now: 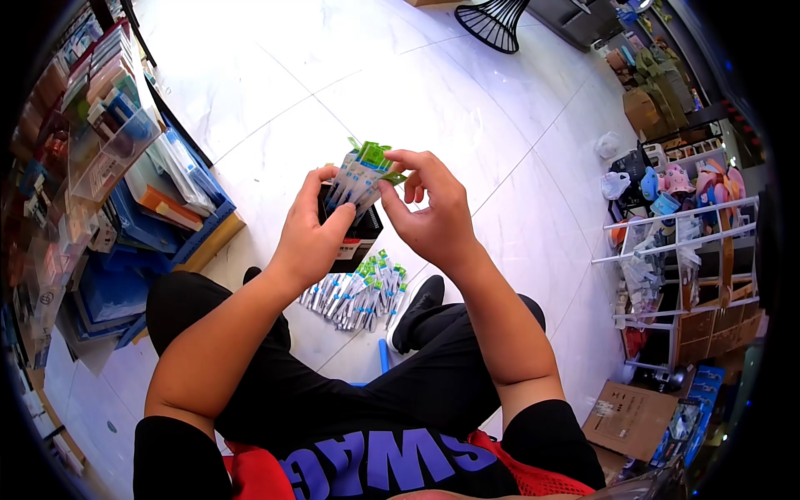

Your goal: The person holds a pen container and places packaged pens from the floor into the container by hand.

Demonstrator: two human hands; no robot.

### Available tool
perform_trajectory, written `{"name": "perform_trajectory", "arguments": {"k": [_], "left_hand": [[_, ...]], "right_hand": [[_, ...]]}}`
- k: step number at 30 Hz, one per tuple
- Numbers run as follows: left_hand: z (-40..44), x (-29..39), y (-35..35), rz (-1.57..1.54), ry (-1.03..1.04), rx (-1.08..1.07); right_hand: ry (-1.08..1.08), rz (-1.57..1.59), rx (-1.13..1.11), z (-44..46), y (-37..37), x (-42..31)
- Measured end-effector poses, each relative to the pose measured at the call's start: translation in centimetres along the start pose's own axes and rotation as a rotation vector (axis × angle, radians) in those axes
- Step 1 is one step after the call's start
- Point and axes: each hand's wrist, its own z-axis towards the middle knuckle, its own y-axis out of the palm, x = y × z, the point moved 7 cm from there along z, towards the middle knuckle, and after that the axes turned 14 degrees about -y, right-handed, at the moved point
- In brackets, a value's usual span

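My left hand (310, 237) is wrapped round a bundle of slim white-and-blue packets (354, 185) with green tops, fanned slightly upward. The thumb and fingers of my right hand (435, 212) close at the bundle's right side, around the green end of one packet (393, 177). Just under the bundle is a black box (367, 229) with a white and red label; my left hand partly covers it, and I cannot tell whether the packets' lower ends are inside it. On the floor below lies a loose pile of similar packets (362, 296), between my legs.
A shelf rack (125, 167) with clear bins and blue trays stands at left. To the right are a white rack (683, 250) with bagged goods and a cardboard box (631, 419). A black wire stand (492, 23) is at the top. A blue stick (383, 357) lies near my shoe.
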Motion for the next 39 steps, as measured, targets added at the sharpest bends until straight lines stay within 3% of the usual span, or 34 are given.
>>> {"name": "perform_trajectory", "arguments": {"k": [15,21,30,36,39], "left_hand": [[-0.03,0.01,0.15,-0.069,-0.019,-0.004],[0.17,-0.13,0.27,-0.072,-0.017,-0.006],[-0.06,0.34,0.1,-0.03,-0.018,0.022],[0.28,-0.28,0.03,-0.063,-0.023,0.0],[0.25,-0.22,0.12,-0.097,-0.027,-0.02]], "right_hand": [[-0.013,-0.039,-0.081,-0.15,0.47,0.27],[0.094,-0.061,-0.13,0.04,0.34,0.22],[-0.134,-0.135,-0.007,0.16,-0.17,0.04],[-0.257,-0.263,-0.054,0.03,0.17,-0.61],[-0.242,-0.194,0.01,0.21,0.18,-0.55]]}}
